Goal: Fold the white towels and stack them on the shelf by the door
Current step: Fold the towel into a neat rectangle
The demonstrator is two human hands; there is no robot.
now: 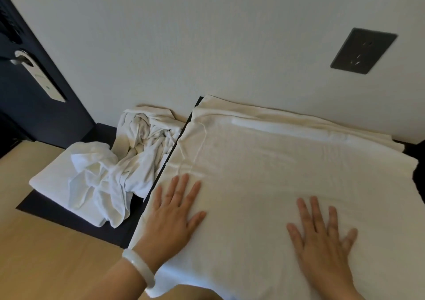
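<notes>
Left hand (172, 210), right hand (322, 233) apart, flat on spread towel (264, 161); crumpled towels (128, 157) left, dark shelf (69, 214), door (27, 88) beyond.

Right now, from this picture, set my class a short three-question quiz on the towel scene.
1. True or false: the left hand and the right hand both lie flat on the spread towel.
2. The crumpled towels lie: A) left of the spread towel, B) right of it, C) under the hands.
3. Which wrist wears the bracelet?
Key: 1 true; 2 A; 3 the left.
</notes>
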